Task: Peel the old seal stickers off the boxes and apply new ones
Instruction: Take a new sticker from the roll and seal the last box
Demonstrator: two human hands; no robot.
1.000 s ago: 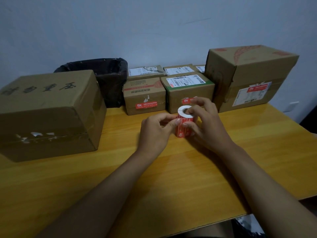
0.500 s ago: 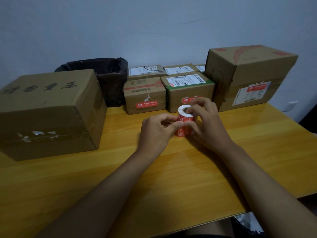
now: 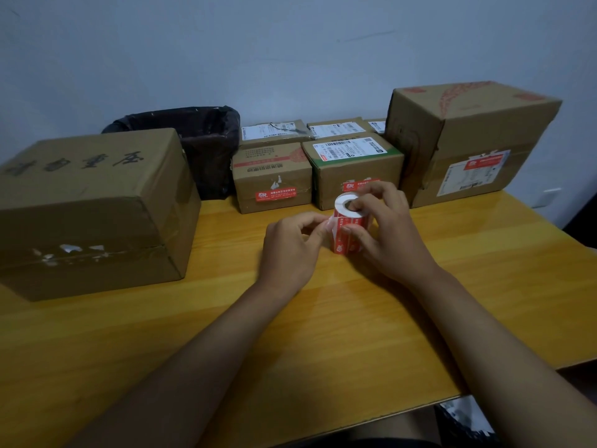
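A roll of red seal stickers (image 3: 345, 234) with a white core stands upright on the wooden table (image 3: 323, 334). My right hand (image 3: 387, 234) grips the roll, one finger in the core hole and the thumb on its side. My left hand (image 3: 290, 247) pinches the loose white edge of the strip at the roll's left side. Behind the roll stand two small cardboard boxes (image 3: 273, 176) (image 3: 355, 163), each with a red seal sticker on its front. A large box (image 3: 93, 208) at the left bears torn white sticker remnants along its front seam.
A black bin lined with a bag (image 3: 206, 140) stands behind the left box. A tall cardboard box (image 3: 468, 140) with a label stands at the right, more small parcels (image 3: 336, 127) at the back. The table's front edge runs at the lower right.
My left hand's fingers have shifted to the strip's free edge and pulled it slightly away from the roll. The right hand keeps its hold on the roll.
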